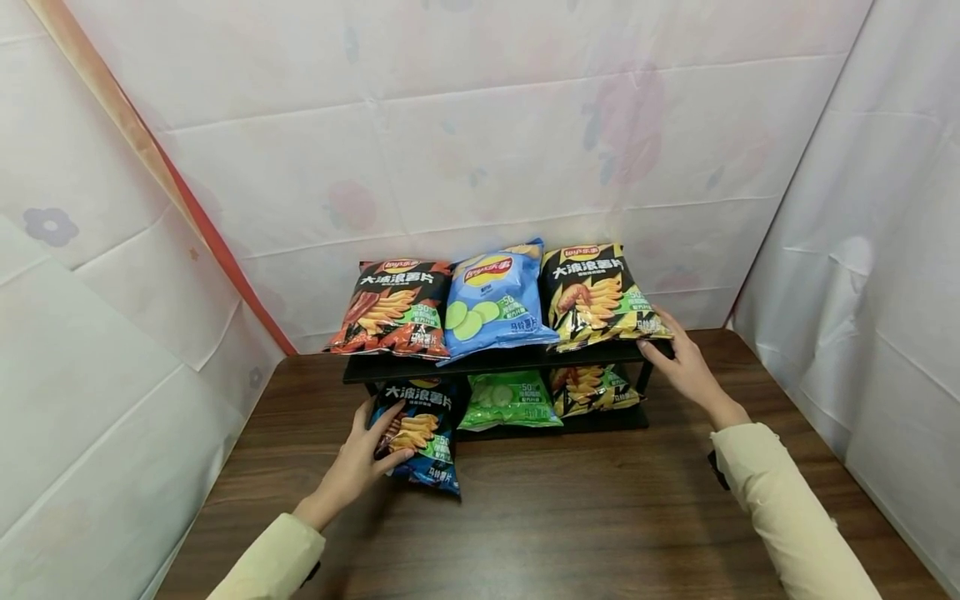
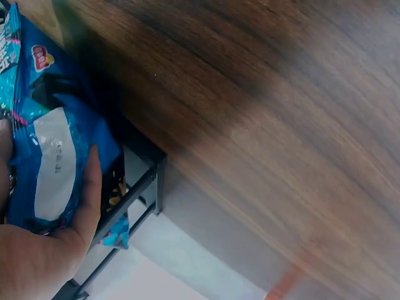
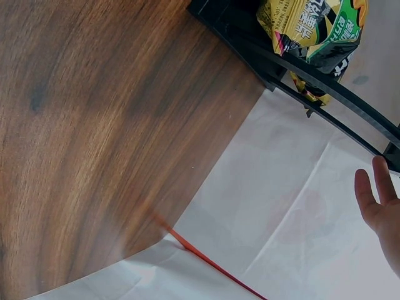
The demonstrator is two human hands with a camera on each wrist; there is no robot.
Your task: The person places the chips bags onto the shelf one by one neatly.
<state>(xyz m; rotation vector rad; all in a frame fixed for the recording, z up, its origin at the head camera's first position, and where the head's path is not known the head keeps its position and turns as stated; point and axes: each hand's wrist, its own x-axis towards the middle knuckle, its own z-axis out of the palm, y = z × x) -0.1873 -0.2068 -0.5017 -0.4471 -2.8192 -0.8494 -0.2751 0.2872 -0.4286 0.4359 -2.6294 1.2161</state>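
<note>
A blue-and-black bag of potato chips leans out of the lower left of a two-tier black rack, its bottom end past the front. My left hand grips this bag by its left side, fingers over the front; in the left wrist view the thumb-side finger lies along its blue back. At the rack's upper right end, my right hand touches the corner beside a yellow-and-black chip bag. In the right wrist view its fingers extend straight toward the rack's end.
On the upper tier stand a red-and-black bag and a blue bag. A green bag and another yellow-and-black bag sit on the lower tier. Brown wooden table lies in front; white patterned cloth hangs behind.
</note>
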